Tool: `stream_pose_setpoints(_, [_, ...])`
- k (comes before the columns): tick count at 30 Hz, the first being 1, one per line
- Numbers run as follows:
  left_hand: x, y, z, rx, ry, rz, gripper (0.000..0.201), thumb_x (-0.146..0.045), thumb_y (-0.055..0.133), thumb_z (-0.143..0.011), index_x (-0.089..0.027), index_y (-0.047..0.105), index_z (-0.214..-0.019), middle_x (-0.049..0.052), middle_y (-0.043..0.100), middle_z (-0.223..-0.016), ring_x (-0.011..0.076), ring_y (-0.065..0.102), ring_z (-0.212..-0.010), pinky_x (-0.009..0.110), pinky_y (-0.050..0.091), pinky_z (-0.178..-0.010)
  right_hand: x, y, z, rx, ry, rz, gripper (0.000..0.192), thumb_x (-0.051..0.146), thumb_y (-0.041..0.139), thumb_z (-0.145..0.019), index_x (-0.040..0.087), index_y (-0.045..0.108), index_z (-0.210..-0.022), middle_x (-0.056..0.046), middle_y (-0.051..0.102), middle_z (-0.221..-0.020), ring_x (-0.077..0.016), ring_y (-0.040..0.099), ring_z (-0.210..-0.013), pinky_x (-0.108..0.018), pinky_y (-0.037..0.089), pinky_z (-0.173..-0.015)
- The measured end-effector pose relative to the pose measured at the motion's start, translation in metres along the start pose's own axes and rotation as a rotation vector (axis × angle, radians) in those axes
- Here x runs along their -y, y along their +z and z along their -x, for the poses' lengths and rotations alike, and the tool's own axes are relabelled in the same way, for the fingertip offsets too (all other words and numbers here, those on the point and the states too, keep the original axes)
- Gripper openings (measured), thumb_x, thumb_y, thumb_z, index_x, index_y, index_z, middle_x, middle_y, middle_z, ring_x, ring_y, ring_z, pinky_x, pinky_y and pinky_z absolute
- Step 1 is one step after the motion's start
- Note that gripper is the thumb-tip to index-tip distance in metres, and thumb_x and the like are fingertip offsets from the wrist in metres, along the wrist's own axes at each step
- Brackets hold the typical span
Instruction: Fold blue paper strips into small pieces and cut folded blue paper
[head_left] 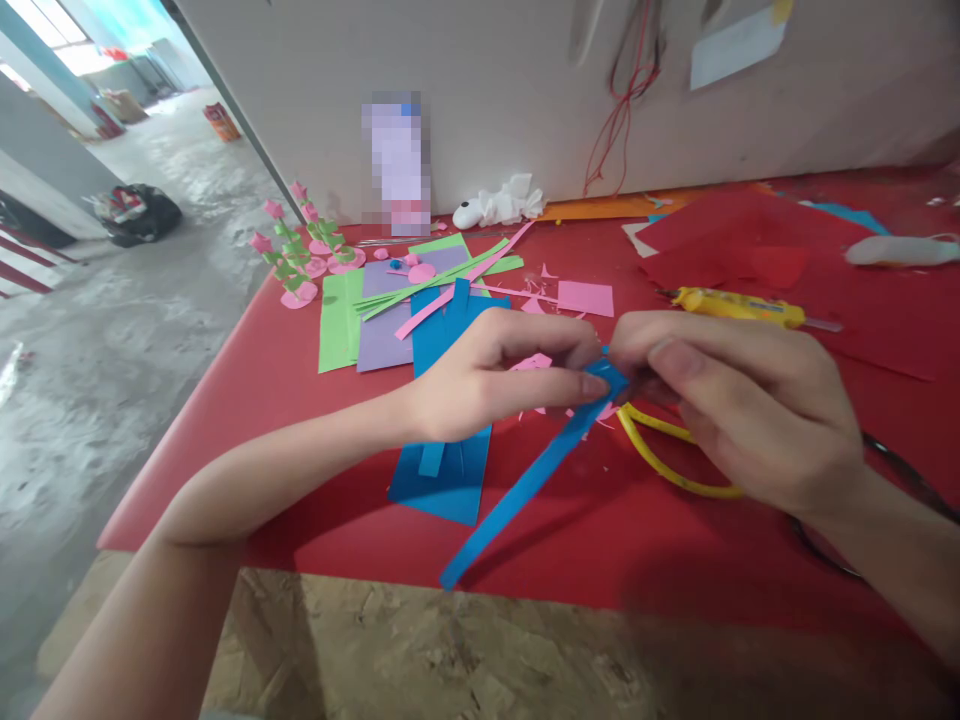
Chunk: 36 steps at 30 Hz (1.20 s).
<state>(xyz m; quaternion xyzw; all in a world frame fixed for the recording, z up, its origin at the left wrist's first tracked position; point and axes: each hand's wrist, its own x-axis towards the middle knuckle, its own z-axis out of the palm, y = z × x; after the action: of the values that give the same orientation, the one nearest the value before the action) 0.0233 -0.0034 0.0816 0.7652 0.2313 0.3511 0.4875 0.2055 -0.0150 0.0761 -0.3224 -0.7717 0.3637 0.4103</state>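
Where the fingertips of both hands meet, pinching the upper end of a long narrow blue paper strip (536,475). Left hand (491,375) closed on that end between thumb and forefinger, seemingly to hold it steady; right hand (739,400) closed on the same end from the other side, fingers (660,350) curled tight over it, perhaps rolling or folding the tip, though hidden too much to tell which. Held raised off the counter, probably so the free length can hang clear: slanting down and to the left, lower end reaching toward the near edge of the red-covered counter (225,440). Flat, even in width, bright blue, uncreased along the visible length, casting a thin shadow on the red cover.

Just under the right hand, lying flat, yellow-handled scissors (667,460), only the handle loops showing. Beneath the left hand, a blue paper sheet (442,480) with cut strips on it, overlapping a purple paper sheet (386,335) and a green paper sheet (337,320) further back. Scattered beyond, pink paper scraps (585,297) and long green and pink strips. Further right, a yellow glue gun (739,307) resting beside red paper sheets (742,240). At the far left corner of the counter, small pink paper flowers on green stems (289,250), standing upright near the wall.
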Motion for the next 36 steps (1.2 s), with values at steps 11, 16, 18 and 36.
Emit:
stream_pose_setpoints(11, [0.006, 0.002, 0.0, -0.053, 0.118, -0.031, 0.021, -0.022, 0.053, -0.086, -0.016, 0.053, -0.066, -0.005, 0.053, -0.061, 0.0038, 0.051, -0.057, 0.017, 0.044, -0.054, 0.004, -0.004, -0.007, 0.026, -0.157, 0.148, 0.021, 0.02, 0.046, -0.086, 0.02, 0.047, -0.065, 0.004, 0.043, -0.056, -0.0068, 0.038, -0.05, -0.023, 0.03, -0.045])
stream_pose_setpoints(16, [0.016, 0.006, 0.001, -0.085, 0.162, -0.022, 0.031, -0.029, 0.041, -0.093, -0.017, 0.054, -0.068, -0.003, 0.053, -0.062, 0.0053, 0.051, -0.058, 0.018, 0.046, -0.056, 0.005, 0.0, -0.004, -0.057, -0.269, 0.255, 0.019, 0.016, 0.048, -0.086, 0.019, 0.049, -0.067, 0.004, 0.042, -0.056, -0.0061, 0.037, -0.051, -0.023, 0.029, -0.045])
stream_pose_setpoints(18, [0.018, 0.006, 0.001, -0.08, 0.174, -0.031, 0.033, -0.034, 0.037, -0.094, -0.018, 0.053, -0.07, -0.003, 0.054, -0.063, 0.0059, 0.052, -0.06, 0.019, 0.048, -0.057, 0.009, 0.002, -0.001, -0.072, -0.268, 0.31, 0.02, 0.015, 0.048, -0.085, 0.018, 0.048, -0.066, 0.004, 0.041, -0.055, -0.0054, 0.034, -0.049, -0.022, 0.027, -0.044])
stream_pose_setpoints(36, [0.014, 0.005, -0.004, -0.129, 0.264, -0.14, 0.02, -0.021, 0.045, -0.09, -0.019, 0.047, -0.07, -0.005, 0.05, -0.065, 0.0045, 0.048, -0.06, 0.019, 0.046, -0.057, 0.014, 0.002, -0.002, 0.001, -0.033, 0.152, 0.022, 0.016, 0.048, -0.082, 0.019, 0.047, -0.06, 0.004, 0.043, -0.055, -0.0069, 0.037, -0.051, -0.023, 0.029, -0.043])
